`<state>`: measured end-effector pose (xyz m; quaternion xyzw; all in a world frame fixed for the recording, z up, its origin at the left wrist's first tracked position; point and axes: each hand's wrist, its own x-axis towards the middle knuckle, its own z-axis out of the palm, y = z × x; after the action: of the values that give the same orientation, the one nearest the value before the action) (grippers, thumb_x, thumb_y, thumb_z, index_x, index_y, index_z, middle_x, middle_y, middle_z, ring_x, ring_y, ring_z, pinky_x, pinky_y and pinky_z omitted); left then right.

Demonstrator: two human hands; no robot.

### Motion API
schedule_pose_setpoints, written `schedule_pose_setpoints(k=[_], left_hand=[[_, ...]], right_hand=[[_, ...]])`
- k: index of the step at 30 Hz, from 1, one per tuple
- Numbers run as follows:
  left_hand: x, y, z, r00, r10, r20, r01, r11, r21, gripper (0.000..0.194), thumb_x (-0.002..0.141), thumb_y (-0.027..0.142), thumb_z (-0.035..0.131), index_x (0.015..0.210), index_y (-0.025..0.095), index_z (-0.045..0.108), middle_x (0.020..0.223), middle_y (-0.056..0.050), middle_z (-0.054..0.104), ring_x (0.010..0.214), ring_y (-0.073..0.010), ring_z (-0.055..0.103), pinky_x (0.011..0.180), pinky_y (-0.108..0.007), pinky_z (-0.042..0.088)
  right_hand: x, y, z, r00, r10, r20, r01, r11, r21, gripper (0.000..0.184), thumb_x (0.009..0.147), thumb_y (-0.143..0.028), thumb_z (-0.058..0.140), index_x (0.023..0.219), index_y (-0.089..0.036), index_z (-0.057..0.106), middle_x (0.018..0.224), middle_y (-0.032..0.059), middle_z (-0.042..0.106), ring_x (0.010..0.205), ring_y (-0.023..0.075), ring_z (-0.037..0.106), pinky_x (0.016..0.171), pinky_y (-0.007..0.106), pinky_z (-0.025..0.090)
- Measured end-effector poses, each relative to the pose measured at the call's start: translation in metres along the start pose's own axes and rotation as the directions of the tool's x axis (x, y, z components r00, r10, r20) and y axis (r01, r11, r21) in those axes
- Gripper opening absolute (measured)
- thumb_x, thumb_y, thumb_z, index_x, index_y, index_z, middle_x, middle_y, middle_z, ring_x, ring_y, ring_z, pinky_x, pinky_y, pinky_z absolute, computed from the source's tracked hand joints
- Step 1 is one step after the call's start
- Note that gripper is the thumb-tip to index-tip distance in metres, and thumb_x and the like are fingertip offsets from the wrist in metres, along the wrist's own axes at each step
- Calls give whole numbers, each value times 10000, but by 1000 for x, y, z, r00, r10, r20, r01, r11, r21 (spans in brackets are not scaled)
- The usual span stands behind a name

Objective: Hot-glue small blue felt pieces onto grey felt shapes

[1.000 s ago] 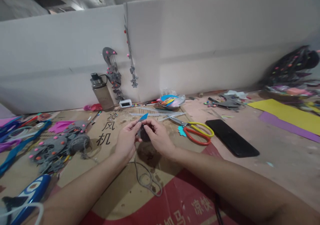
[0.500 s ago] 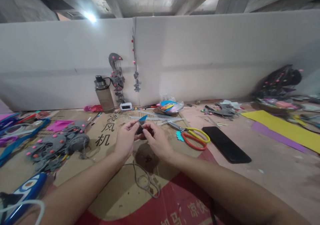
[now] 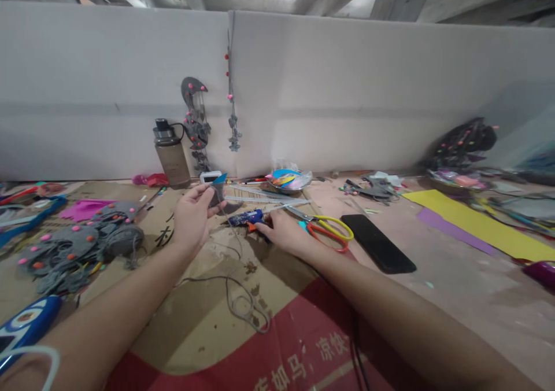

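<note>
Pinched in my left hand (image 3: 194,214) is a small dark grey felt piece (image 3: 217,194) with a blue pointed piece (image 3: 221,179) at its top. A thin grey cord (image 3: 243,310) trails from it and lies looped on the cardboard (image 3: 208,333). My right hand (image 3: 280,229) is wrapped round a blue hot glue gun (image 3: 246,217) with an orange trigger. Its nozzle points left, just below and to the right of the felt piece. Scissors (image 3: 332,229) with one yellow and one red handle lie right of my right hand.
A black phone (image 3: 378,243) lies to the right, with yellow sheet (image 3: 477,223) beyond it. Grey felt pieces with pompoms (image 3: 87,240) pile up at left. A bottle (image 3: 172,157) and a dish of coloured scraps (image 3: 289,180) stand near the white wall panel (image 3: 347,90).
My right hand has let go of the felt piece and now grips the glue gun. My left hand, still pinching the felt piece, has moved left and slightly up. The view has shifted.
</note>
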<state>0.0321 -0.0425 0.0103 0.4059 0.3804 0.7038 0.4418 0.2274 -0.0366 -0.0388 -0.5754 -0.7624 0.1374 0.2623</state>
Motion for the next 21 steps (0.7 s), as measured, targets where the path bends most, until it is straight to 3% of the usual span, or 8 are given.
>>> schedule_pose_setpoints(k=[4,7,11,13,15,18,21], left_hand=[[-1,0,1,999,32,8,-32,999,17,260,697,288,701,897,129,652,864,-68,675,779,-165,660,656,-299,573],[-8,-3,5,1000,-10,24,10,1000,16,270,683,284,712,898,130,659,869,-67,674,754,-158,656,638,-295,571],[-18,-8,9,992,-106,71,106,994,3,257,688,282,706,889,127,661,847,-75,679,753,-165,659,626,-288,569],[-20,-15,8,986,-147,80,147,989,4,251,694,285,702,885,128,659,829,-76,681,748,-164,659,629,-285,568],[-19,-24,4,983,-173,55,173,985,10,253,690,289,704,883,132,658,829,-74,682,735,-155,657,635,-280,568],[-13,-38,-6,984,-180,-8,181,983,21,265,679,301,711,879,136,657,836,-69,680,719,-143,649,643,-283,567],[-4,-47,-14,990,-129,-52,130,991,24,270,657,312,722,852,136,660,832,-55,675,719,-137,637,656,-291,566]], right_hand=[[1,-2,17,1000,14,20,-12,996,-90,222,717,-335,638,842,-153,617,836,150,666,723,230,609,619,302,407],[6,1,12,995,85,52,-83,996,-33,169,714,-268,587,837,-152,596,757,121,654,643,209,592,571,294,386],[11,13,-6,960,196,-202,-149,963,224,188,760,-260,476,904,-153,532,775,76,609,652,187,555,595,301,405],[12,16,-10,910,284,-301,-138,893,428,217,743,-274,484,934,-170,489,774,39,579,646,176,535,593,303,423],[10,14,-9,896,328,-298,-76,777,625,243,716,-256,497,947,-188,464,761,6,560,630,161,524,586,297,441],[3,4,0,938,260,-228,8,641,767,277,717,-233,500,987,-200,446,733,-19,564,590,146,527,574,296,459],[-8,-9,9,972,125,-197,68,657,751,276,771,-305,530,1017,-205,455,752,-1,615,553,148,561,533,298,469]])
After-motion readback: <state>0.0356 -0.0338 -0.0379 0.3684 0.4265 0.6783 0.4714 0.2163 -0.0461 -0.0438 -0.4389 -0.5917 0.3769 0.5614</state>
